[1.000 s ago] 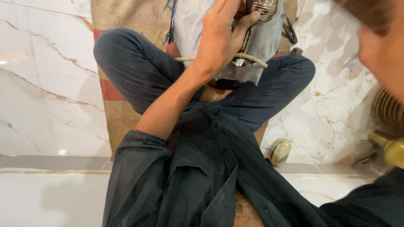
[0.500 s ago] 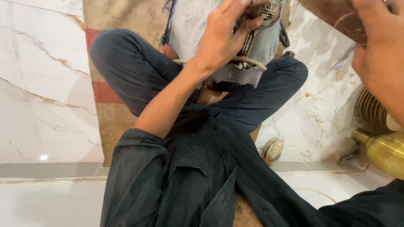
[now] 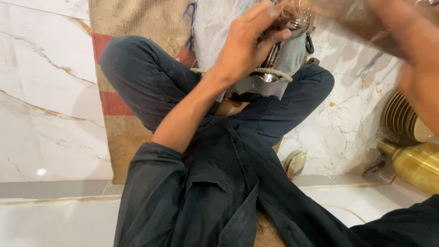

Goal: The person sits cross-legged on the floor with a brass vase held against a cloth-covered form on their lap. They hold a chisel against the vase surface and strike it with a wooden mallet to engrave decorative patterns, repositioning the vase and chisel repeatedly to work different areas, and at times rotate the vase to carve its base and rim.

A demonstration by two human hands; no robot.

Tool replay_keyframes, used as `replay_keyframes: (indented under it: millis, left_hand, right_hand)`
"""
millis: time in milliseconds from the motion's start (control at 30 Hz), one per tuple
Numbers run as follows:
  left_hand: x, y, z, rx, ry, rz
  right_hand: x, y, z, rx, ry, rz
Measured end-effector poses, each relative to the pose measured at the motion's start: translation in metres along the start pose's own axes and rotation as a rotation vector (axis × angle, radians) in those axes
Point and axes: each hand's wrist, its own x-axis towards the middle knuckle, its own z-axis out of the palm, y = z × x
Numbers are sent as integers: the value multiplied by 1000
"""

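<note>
I sit cross-legged in dark clothes on a woven mat (image 3: 132, 27). My left hand (image 3: 249, 43) grips a shiny metal object (image 3: 274, 59) that rests between my knees on a pale blue-grey cloth (image 3: 215, 23), with a rope ring (image 3: 270, 71) around its base. My right hand (image 3: 418, 77) is raised at the upper right, blurred by motion, holding a brownish piece (image 3: 361, 18) above the metal object. What that piece is cannot be told.
White veined marble floor (image 3: 41, 100) lies on both sides of the mat. At the right stand a stack of brass plates (image 3: 404, 119), a brass vessel (image 3: 418, 164), a small round metal part (image 3: 295, 162) and a dark brush-like tool (image 3: 375, 165). A grey step edge (image 3: 55, 188) crosses the foreground.
My right hand has swung left and up across the upper right with the brownish piece. The view has shifted slightly; my left hand keeps its grip on the metal object.
</note>
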Motion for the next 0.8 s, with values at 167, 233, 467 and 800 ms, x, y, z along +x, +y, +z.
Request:
replay_keyframes:
  millis: [167, 233, 467, 800]
  left_hand:
    - [-2, 1, 5, -27, 117, -80]
    - [-6, 3, 6, -26, 118, -169]
    - [-13, 0, 10, -53, 221, -214]
    - [-23, -19, 15, -238, 192, -290]
  right_hand:
    - [20, -20, -12, -27, -5, -12]
    - [25, -26, -14, -35, -6, -23]
    - [38, -65, -20, -86, -17, -99]
    - [50, -54, -25, -64, -16, -69]
